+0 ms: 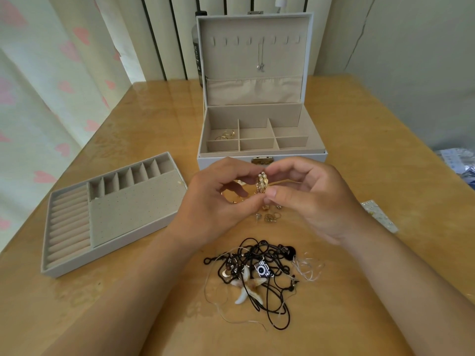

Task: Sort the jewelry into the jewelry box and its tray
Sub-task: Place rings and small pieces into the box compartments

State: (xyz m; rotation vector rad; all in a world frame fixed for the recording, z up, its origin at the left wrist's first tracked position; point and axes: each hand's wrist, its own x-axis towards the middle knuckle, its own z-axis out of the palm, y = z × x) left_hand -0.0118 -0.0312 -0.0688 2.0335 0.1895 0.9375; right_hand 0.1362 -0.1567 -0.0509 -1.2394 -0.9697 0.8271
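Wooden table (pixel 359 176) with the box (pixel 223 160) sitting open at the back, lid (pixel 254 93) standing upright. There's a thin silver necklace (pixel 260 60) hanging from one of the hooks inside the lid, and a few gold rings (pixel 226 134) in the back-left compartment. The tray (pixel 133 206) is out of the box, lying flat on the table to the left, well apart from the hands.

Both hands are up just in front of the box latch. The left hand (pixel 218 201) and right hand (pixel 313 201) are pinching the same gold piece (pixel 262 183) between thumb and fingertips. It's a small gold thing with pearls on it, held above the table, not touching it.

Closer to me there's a messy tangle of black cords (pixel 272 299) with a starfish pendant (pixel 248 286) and a little camera charm (pixel 262 269) lying in it. Some loose rings (pixel 270 217) sit on the table right under the hands, between the tangle and the box
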